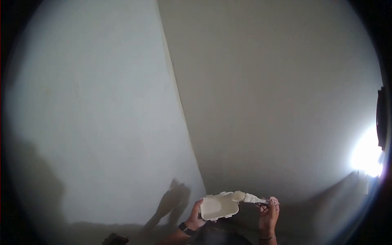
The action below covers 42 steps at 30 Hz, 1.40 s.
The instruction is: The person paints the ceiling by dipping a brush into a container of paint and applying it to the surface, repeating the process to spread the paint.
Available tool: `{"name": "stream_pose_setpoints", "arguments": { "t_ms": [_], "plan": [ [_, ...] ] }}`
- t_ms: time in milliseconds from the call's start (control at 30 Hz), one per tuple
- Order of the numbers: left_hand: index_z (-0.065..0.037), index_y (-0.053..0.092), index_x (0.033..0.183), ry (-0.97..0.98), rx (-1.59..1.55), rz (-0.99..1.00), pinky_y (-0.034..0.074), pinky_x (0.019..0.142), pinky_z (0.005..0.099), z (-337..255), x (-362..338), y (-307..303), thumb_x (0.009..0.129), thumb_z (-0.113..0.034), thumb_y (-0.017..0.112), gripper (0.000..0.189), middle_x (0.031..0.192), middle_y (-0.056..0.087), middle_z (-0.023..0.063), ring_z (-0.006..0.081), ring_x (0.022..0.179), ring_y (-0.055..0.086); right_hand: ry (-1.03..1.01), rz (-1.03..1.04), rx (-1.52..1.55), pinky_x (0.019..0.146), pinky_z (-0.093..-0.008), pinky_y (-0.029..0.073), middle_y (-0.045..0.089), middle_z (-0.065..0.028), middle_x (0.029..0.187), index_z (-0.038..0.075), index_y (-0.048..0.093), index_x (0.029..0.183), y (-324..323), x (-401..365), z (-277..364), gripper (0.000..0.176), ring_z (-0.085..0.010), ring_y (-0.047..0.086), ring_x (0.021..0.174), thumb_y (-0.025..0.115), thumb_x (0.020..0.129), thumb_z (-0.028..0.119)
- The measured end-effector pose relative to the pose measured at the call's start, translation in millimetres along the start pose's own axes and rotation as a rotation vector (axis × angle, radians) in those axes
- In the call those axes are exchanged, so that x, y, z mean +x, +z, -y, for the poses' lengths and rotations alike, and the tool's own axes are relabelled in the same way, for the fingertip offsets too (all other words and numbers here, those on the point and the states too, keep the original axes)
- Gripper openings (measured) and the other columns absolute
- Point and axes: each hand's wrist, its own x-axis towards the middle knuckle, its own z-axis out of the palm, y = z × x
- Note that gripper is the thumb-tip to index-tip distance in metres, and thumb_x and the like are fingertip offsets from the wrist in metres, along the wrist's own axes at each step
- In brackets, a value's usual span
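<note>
My left hand grips the left end of a cream rectangular tub, its thumb over the rim and a dark band on the wrist. Some pale paint or similar coating shows inside the tub. In my right hand is a paintbrush, held by the end of its handle, its ferrule and handle smeared with white. The pale bristles point left and overlap the tub's right rim in this view.
Two walls meet at a corner line: a pale, brightly lit left wall and a greyer right wall. A bright lamp glows at the far right. A dark object shows at the lower left.
</note>
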Motion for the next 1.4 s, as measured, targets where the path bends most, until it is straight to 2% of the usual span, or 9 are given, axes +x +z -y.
{"name": "stream_pose_setpoints", "arguments": {
  "t_ms": [333, 400, 433, 467, 500, 700, 1033, 1267, 1400],
  "plan": [
    [-0.014, 0.044, 0.137, -0.006, 0.003, -0.177, 0.056, 0.071, 0.0521, -20, -17, 34, 0.093, -0.051, 0.046, 0.058, 0.129, 0.056, 0.012, 0.0325, 0.109, 0.061, 0.2, -0.017, 0.022, 0.071, -0.0323, 0.055, 0.062, -0.0103, 0.098, 0.004, 0.054, 0.111, 15, -9, 33, 0.025, -0.0178, 0.061, 0.081, 0.054, 0.097, 0.025],
    [-0.014, 0.043, 0.139, -0.114, -0.038, -0.124, 0.054, 0.078, 0.0548, -35, -29, 50, 0.093, -0.05, 0.047, 0.058, 0.132, 0.054, 0.0113, 0.0318, 0.115, 0.058, 0.12, 0.014, 0.048, 0.076, -0.0408, 0.056, 0.063, -0.0158, 0.098, 0.003, 0.053, 0.112, 17, -11, 38, 0.021, -0.0245, 0.065, 0.083, 0.054, 0.096, 0.017],
    [-0.011, 0.044, 0.138, -0.006, -0.033, -0.146, 0.052, 0.088, 0.051, -31, -29, 54, 0.094, -0.046, 0.047, 0.057, 0.133, 0.054, 0.0111, 0.0297, 0.117, 0.056, 0.046, 0.049, -0.032, 0.078, -0.0407, 0.055, 0.064, -0.0154, 0.1, 0.002, 0.055, 0.109, 28, -19, 46, 0.019, -0.0256, 0.065, 0.086, 0.056, 0.095, 0.015],
    [-0.007, 0.044, 0.137, 0.467, 0.576, 0.024, 0.048, 0.097, 0.0443, -38, -43, 87, 0.096, -0.043, 0.046, 0.055, 0.131, 0.055, 0.0111, 0.0282, 0.118, 0.056, -0.01, 0.082, -0.123, 0.08, -0.0405, 0.055, 0.065, -0.015, 0.101, 0.002, 0.058, 0.107, 45, -22, 52, 0.018, -0.0267, 0.066, 0.089, 0.059, 0.093, 0.014],
    [-0.006, 0.046, 0.135, -0.033, -0.044, -0.214, 0.044, 0.103, 0.041, -35, -26, 54, 0.096, -0.042, 0.046, 0.053, 0.129, 0.057, 0.0109, 0.0269, 0.119, 0.055, -0.158, 0.208, -0.261, 0.082, -0.0401, 0.054, 0.066, -0.0157, 0.103, 0.001, 0.06, 0.104, 54, -20, 59, 0.017, -0.0278, 0.066, 0.093, 0.061, 0.09, 0.01],
    [-0.002, 0.045, 0.132, -0.008, 0.142, -0.046, 0.054, 0.086, 0.0381, -59, -22, 63, 0.097, -0.048, 0.038, 0.058, 0.122, 0.059, 0.0157, 0.0265, 0.103, 0.064, -0.464, 1.04, -0.901, 0.082, -0.0354, 0.056, 0.067, -0.0158, 0.11, 0.004, 0.065, 0.101, 102, -1, 83, 0.026, -0.0284, 0.066, 0.102, 0.075, 0.076, 0.004],
    [-0.002, 0.045, 0.132, -0.043, 0.179, -0.101, 0.049, 0.093, 0.0395, -65, -19, 61, 0.097, -0.048, 0.036, 0.059, 0.125, 0.057, 0.0148, 0.0253, 0.111, 0.059, -0.628, 1.437, -1.132, 0.081, -0.0356, 0.059, 0.066, -0.0076, 0.113, 0.011, 0.065, 0.107, 123, 14, 63, 0.03, -0.024, 0.065, 0.105, 0.069, 0.077, 0.012],
    [-0.002, 0.046, 0.132, 0.017, 0.246, -0.049, 0.048, 0.096, 0.0387, -59, -20, 52, 0.097, -0.046, 0.041, 0.056, 0.124, 0.059, 0.0139, 0.0252, 0.113, 0.059, -0.618, 1.298, -0.902, 0.08, -0.0357, 0.058, 0.067, -0.0113, 0.108, 0.007, 0.064, 0.102, 102, 15, 62, 0.022, -0.0261, 0.067, 0.1, 0.07, 0.08, 0.009],
    [-0.003, 0.046, 0.132, 0.024, 0.064, -0.123, 0.048, 0.096, 0.0386, -47, -29, 54, 0.096, -0.045, 0.045, 0.055, 0.124, 0.059, 0.0136, 0.0255, 0.113, 0.059, -0.315, 0.496, -0.633, 0.078, -0.0358, 0.059, 0.066, -0.0156, 0.098, 0.0, 0.059, 0.102, 70, -23, 38, 0.014, -0.0272, 0.068, 0.097, 0.062, 0.089, 0.006]
  ]
}}
